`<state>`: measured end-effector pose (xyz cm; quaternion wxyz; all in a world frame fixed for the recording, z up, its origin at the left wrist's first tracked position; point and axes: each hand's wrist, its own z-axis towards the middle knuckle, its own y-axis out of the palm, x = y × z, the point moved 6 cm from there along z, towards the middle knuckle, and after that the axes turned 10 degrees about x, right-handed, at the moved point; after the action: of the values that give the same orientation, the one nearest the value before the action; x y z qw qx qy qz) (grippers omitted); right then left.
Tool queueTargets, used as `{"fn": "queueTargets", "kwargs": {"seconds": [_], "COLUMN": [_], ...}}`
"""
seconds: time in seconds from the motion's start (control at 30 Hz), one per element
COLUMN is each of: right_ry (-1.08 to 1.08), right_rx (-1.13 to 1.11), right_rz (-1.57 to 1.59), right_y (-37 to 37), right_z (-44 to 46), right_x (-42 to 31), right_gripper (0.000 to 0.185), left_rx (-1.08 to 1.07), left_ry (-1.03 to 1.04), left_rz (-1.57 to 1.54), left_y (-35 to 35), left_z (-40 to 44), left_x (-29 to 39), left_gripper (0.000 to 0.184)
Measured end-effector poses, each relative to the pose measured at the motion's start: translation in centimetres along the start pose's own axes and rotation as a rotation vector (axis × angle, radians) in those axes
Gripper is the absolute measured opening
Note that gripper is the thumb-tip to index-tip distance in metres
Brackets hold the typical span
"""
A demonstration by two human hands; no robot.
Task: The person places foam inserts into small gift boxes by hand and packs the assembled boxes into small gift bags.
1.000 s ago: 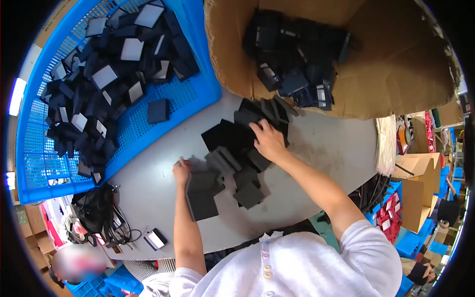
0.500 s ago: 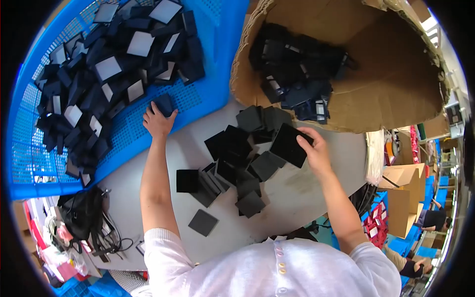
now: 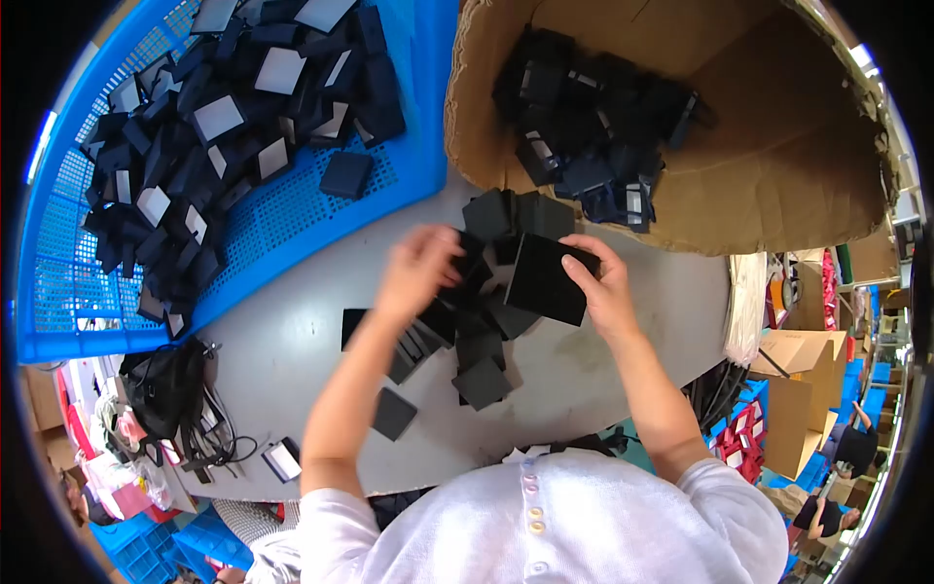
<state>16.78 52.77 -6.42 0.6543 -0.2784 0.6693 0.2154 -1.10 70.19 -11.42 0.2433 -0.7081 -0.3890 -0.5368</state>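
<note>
My right hand (image 3: 601,287) grips a black square piece (image 3: 547,280) by its right edge, thumb on top. My left hand (image 3: 420,273), a little blurred, is over the left side of the pile, beside a dark piece (image 3: 469,261); whether its fingers hold anything is unclear. Under and between both hands, several dark square pieces (image 3: 480,347) lie heaped on the grey table (image 3: 282,341). One flat square (image 3: 394,415) lies apart, nearer my body. A dark blue box (image 3: 346,175) sits by itself near the blue basket's inner edge.
A blue basket (image 3: 292,255) of dark boxes with pale faces stands at the left. A cardboard box (image 3: 778,219) at the back holds more dark boxes. A black bag (image 3: 165,389), cables and a phone (image 3: 283,459) lie at the lower left. Other people are at the far right.
My left hand has left the dark blue box in the basket and moved right to the pile. My right hand, still holding the black square, has shifted slightly left.
</note>
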Motion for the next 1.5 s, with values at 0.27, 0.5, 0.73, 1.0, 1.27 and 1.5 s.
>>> {"fn": "queueTargets", "kwargs": {"seconds": [0.27,0.5,0.73,1.0,1.27,1.5], "right_ry": [-0.086,-0.04,-0.082,0.224,0.382,0.476], "right_rx": [0.07,0.891,1.234,0.545,-0.558,-0.531], "right_rz": [-0.162,0.112,0.351,-0.108,0.306,0.239], "right_y": [-7.4,-27.3,-34.9,-27.1,-7.1,-3.0], "right_z": [-8.6,-22.0,-29.2,-22.5,-23.1,-19.5], "right_x": [1.5,0.2,0.9,-0.1,4.3,6.2], "right_gripper": [0.02,0.02,0.022,0.028,0.03,0.032], "left_rx": [-0.081,-0.52,-0.723,-0.677,0.572,0.679], "left_ry": [0.113,0.113,0.426,0.574,0.695,0.325], "left_rz": [0.202,0.292,0.339,0.598,1.26,1.46], "left_y": [13.0,26.8,43.9,24.2,-15.0,-16.7], "left_z": [-9.3,-14.7,-19.1,-5.8,17.5,20.1], "left_x": [-4.9,-7.0,-11.3,-7.2,-7.2,-5.5], "left_gripper": [0.026,0.027,0.042,0.034,0.066,0.08]}}
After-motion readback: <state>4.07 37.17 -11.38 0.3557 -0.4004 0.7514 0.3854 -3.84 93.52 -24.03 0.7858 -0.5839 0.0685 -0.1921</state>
